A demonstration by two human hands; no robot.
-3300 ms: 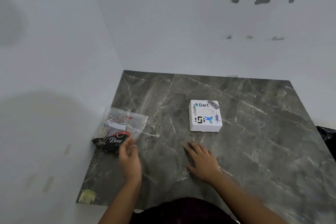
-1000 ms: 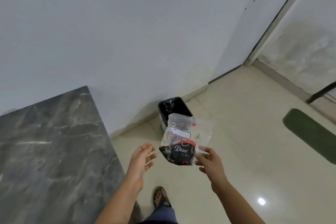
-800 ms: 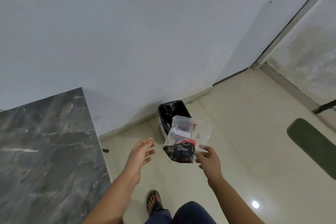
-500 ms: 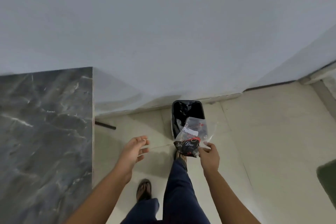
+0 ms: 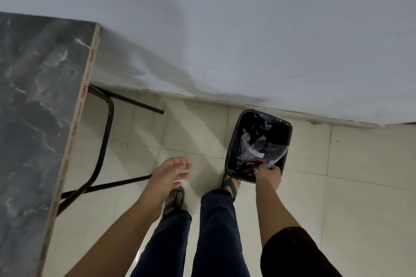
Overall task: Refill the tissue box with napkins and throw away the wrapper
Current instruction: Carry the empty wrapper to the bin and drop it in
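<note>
The clear plastic wrapper [image 5: 258,155] with a white label and a dark printed end lies inside the mouth of a small black bin [image 5: 286,128] on the floor. My right hand [image 5: 269,175] reaches over the bin's near rim and still pinches the wrapper's lower edge. My left hand [image 5: 171,172] hangs in the air to the left of the bin, fingers apart, holding nothing. The tissue box is out of view.
The grey marble table [image 5: 33,108] fills the left side, with its black metal legs [image 5: 103,141] running under it. My legs and sandalled feet [image 5: 173,198] stand on pale floor tiles just before the bin. A white wall rises behind the bin.
I have stepped up to the bin and now look almost straight down. My right hand has lowered the wrapper from above the bin into its opening. The left hand stayed open.
</note>
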